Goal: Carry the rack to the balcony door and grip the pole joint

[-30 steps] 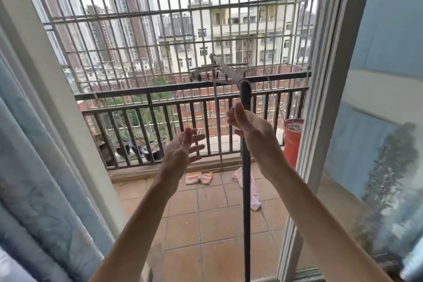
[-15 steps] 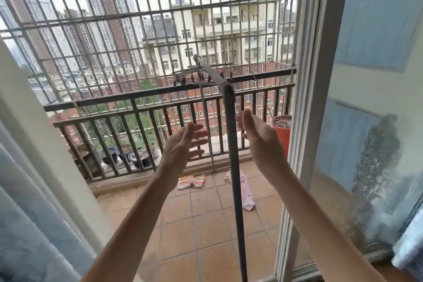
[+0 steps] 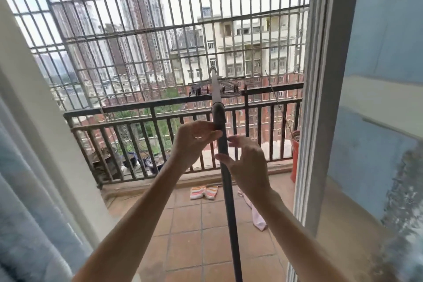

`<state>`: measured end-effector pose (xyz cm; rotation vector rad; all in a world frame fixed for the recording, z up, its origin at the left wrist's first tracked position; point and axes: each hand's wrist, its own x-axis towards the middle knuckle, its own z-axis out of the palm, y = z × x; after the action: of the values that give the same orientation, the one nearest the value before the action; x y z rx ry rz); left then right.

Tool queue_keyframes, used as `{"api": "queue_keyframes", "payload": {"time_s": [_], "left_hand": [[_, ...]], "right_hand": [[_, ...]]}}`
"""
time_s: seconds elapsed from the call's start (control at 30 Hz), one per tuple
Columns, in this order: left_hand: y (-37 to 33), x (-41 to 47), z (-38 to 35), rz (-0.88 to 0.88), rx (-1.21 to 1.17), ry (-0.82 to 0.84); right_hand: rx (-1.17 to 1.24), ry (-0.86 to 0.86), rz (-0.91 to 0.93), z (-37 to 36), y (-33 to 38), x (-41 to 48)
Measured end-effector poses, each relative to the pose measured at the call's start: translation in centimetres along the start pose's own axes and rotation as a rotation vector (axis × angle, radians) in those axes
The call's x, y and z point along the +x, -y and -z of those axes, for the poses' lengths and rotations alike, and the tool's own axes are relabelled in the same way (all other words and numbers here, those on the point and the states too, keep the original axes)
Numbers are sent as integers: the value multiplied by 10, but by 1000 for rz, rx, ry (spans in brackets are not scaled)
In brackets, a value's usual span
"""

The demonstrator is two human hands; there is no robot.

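Beyond the open doorway, your tiled balcony floor [image 3: 183,231] runs out to a dark railing [image 3: 137,107] under a barred grille [image 3: 160,30]. A second ago both your palms were spread, only the right touching the pole; now they have closed in. Your left hand [image 3: 194,142] pinches the dark pole [image 3: 225,178] just below its collar, fingers curled. Your right hand [image 3: 247,162], lower, curls loosely about the shaft, thumb across it. The pole stands between your forearms, its pale tip at a clip hanger [image 3: 215,88] on the railing. You look to be taking control of it.
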<state>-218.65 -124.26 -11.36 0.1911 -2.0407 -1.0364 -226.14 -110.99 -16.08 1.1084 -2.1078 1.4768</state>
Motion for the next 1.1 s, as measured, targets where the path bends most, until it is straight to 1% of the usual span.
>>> {"api": "queue_keyframes", "payload": {"time_s": [0.1,0.33,0.43,0.6,0.7,0.93,1.1], "left_hand": [[-4,7,-7,-48,133,-53],[-14,13,-30,-57,203,-90],[-19,15,-41,-48,189,-75],[-27,15,-66,-47,130,-60],[-36,18,-83,-62,137,-51],[-44,22,-114,-69,70,8],[-53,25,-141,-57,6,-5]], "right_hand": [[-42,35,13,-1,-12,2],[-27,105,43,15,-35,10],[-38,148,48,26,-44,15],[-21,139,76,50,-62,16],[-5,114,69,65,-73,17],[-8,139,100,98,-96,22],[26,161,92,120,-110,27]]}}
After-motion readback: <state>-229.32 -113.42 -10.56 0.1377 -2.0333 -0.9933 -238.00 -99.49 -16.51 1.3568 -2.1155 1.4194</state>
